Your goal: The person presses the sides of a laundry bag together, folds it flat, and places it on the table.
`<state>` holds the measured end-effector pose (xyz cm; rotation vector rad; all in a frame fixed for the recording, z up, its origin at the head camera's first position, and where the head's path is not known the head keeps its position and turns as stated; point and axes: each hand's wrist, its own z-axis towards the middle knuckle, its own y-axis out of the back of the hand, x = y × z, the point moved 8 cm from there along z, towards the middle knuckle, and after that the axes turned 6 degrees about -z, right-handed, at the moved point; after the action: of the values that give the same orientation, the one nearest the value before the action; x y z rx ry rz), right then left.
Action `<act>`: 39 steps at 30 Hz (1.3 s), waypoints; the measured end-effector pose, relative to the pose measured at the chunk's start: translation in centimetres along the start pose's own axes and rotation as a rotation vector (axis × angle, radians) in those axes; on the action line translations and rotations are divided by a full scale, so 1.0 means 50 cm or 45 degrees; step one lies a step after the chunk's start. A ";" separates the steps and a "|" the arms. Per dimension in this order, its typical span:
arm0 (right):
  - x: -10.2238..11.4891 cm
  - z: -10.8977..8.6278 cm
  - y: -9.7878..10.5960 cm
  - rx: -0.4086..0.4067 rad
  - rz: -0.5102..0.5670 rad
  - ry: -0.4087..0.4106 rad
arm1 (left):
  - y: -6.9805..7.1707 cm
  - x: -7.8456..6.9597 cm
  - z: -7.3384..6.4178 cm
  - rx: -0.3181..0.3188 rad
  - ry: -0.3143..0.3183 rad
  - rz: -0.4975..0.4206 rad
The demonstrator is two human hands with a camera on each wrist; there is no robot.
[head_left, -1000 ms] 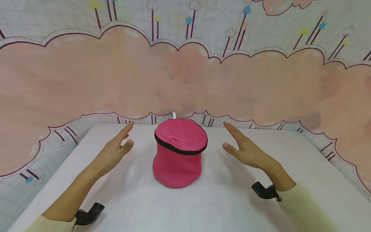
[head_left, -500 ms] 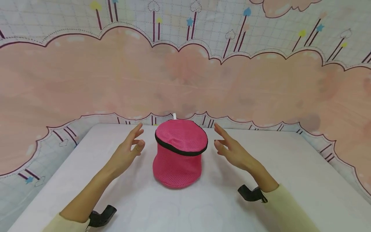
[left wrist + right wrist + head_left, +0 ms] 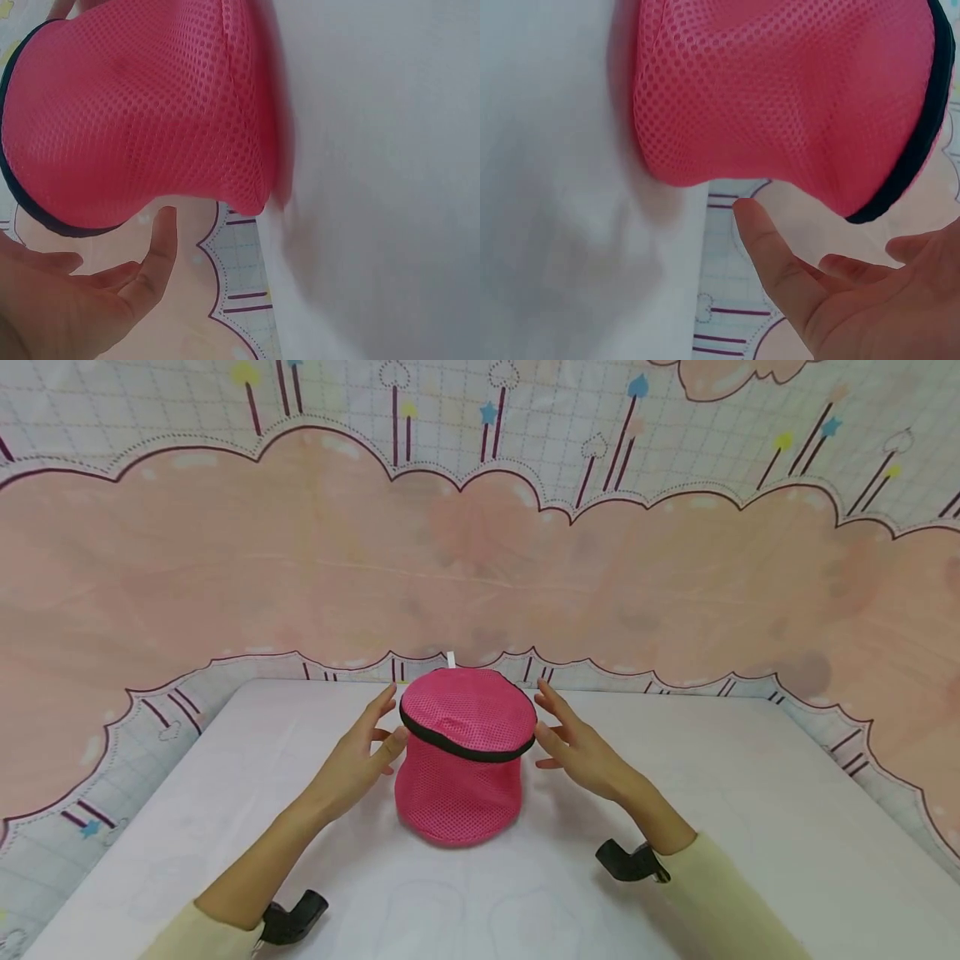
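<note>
A pink mesh laundry bag, round with a black zip band below its top, stands upright on the white table. My left hand is at its left side, thumb tip right by the band and fingers relaxed. On the opposite side my right hand has its fingertips close to the band, fingers spread. Left wrist view: the bag's mesh side fills the upper left, with the hand below it. In the right wrist view, the hand lies just under the bag's side.
The white table stretches out on both sides of the bag. Behind it hangs a backdrop cloth with peach clouds and a grid pattern. A small white tag sticks up at the bag's back edge. Each wrist wears a black camera mount.
Both hands have moved inward from the sides, the left to the right and the right to the left, and now flank the bag closely. The bag has stayed in place.
</note>
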<state>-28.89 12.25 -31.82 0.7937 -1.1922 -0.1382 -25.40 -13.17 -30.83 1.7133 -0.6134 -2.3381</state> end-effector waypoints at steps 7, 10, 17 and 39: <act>0.013 0.010 -0.018 0.032 0.084 0.034 | -0.019 0.001 0.005 0.005 -0.030 0.026; 0.016 0.014 -0.028 0.048 0.119 0.034 | -0.023 0.005 0.007 -0.001 -0.023 0.062; 0.023 0.021 -0.043 0.054 0.140 0.049 | -0.025 0.009 0.008 -0.032 0.025 0.043; 0.042 0.028 -0.041 -0.043 0.371 0.042 | -0.026 -0.012 0.018 -0.037 0.118 -0.204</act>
<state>-28.67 9.04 -31.28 0.5834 -1.2574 0.0945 -25.93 -11.57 -30.63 1.9098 -0.4390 -2.3417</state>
